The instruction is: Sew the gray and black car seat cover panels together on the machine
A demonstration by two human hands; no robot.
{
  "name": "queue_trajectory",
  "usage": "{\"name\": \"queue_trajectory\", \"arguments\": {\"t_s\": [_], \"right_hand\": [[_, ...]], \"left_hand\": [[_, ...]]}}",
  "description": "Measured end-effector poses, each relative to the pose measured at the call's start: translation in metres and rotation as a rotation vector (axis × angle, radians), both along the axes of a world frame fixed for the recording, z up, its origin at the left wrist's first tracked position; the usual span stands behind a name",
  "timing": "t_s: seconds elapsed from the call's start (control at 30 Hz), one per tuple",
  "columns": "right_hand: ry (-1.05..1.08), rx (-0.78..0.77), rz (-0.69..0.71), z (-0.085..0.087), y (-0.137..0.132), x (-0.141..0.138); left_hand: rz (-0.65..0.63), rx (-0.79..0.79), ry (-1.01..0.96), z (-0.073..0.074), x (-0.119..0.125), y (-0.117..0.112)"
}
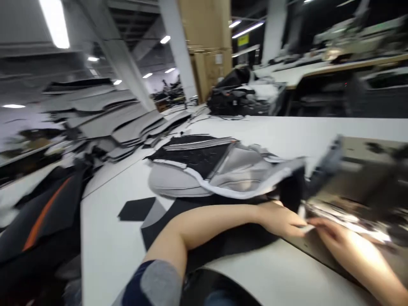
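Observation:
My left hand point(282, 221) lies on black fabric point(223, 238) spread over the white table point(105, 246), its fingers reaching toward the sewing machine point(360, 178) at the right. My right hand point(334, 233) comes in from the lower right and meets the left fingertips at the machine's bed. Both hands are smeared by motion, so their fingers are not clear. Just behind my left forearm sits a grey, white and black padded cover piece point(216, 170).
Stacks of grey and black cut panels point(105, 123) pile up at the left. A black piece with an orange stripe point(41, 216) hangs at the lower left. A small black patch point(137, 209) lies on the table. More tables and machines point(338, 63) stand behind.

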State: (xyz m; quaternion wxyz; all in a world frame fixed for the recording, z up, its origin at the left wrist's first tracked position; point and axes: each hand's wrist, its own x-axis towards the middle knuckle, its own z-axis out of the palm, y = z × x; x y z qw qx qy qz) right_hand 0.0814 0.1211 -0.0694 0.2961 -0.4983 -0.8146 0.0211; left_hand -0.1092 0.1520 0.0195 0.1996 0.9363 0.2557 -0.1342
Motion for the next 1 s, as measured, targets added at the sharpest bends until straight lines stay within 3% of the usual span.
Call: {"name": "queue_trajectory", "arguments": {"t_s": [0.17,0.37,0.53,0.63,0.77,1.0], "right_hand": [[-0.024,-0.182,-0.224,0.001,-0.004,-0.005],[-0.069,-0.211,-0.249,0.006,-0.010,-0.011],[-0.210,-0.123,-0.243,0.014,-0.012,-0.018],[-0.338,-0.041,-0.165,0.024,-0.011,-0.023],[-0.473,0.066,-0.031,0.036,-0.012,-0.029],[-0.609,0.219,-0.087,0.033,-0.041,-0.052]], "left_hand": [[0.030,-0.005,-0.078,0.006,-0.008,0.007],[0.053,-0.100,-0.162,0.006,-0.009,0.009],[0.040,-0.091,-0.126,0.015,-0.006,0.011],[-0.039,0.070,-0.002,0.017,-0.001,0.003],[-0.172,0.388,0.096,0.007,0.003,-0.015],[-0.278,0.546,-0.136,0.001,-0.011,-0.012]]}}
